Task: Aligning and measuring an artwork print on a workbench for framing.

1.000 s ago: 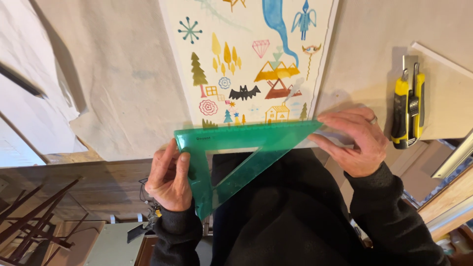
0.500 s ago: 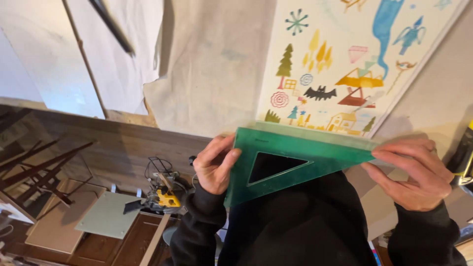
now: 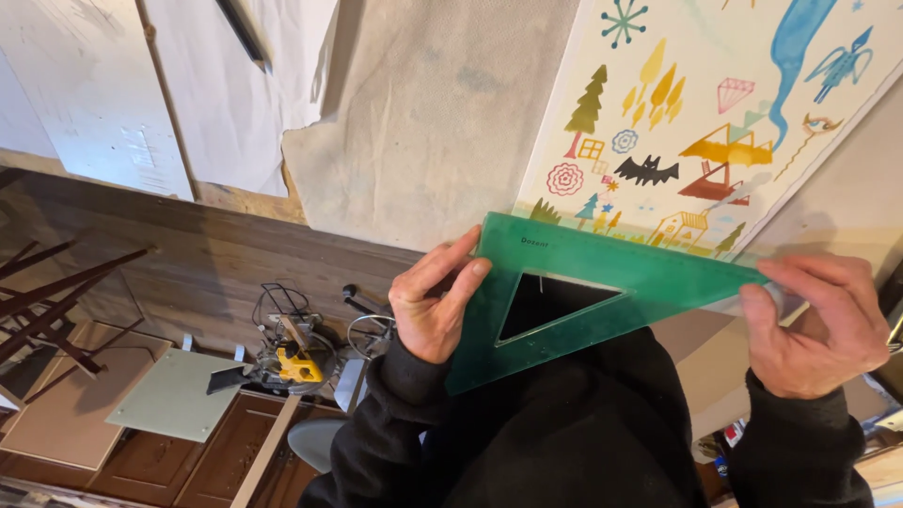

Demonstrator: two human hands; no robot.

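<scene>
Green translucent set square (image 3: 574, 296) lies flat with its long edge along the bottom margin of an illustrated print (image 3: 715, 122) on a canvas-covered worktop (image 3: 433, 122). Left hand (image 3: 433, 306) pinches its left corner with curled fingers; right hand (image 3: 814, 320) grips the far tip, apparently steadying it against slipping.

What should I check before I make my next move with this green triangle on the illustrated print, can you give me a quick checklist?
1. Left hand grips the green triangle at its left corner: ok.
2. Right hand pinches the triangle's right tip: ok.
3. Triangle's long edge lies along the bottom edge of the illustrated print: ok.
4. Triangle pressed flat on the print: cannot tell.
5. Print lying flat on the canvas-covered table: ok.
6. Marking or cutting tool in either hand: not ok, both hands are on the triangle.
</scene>
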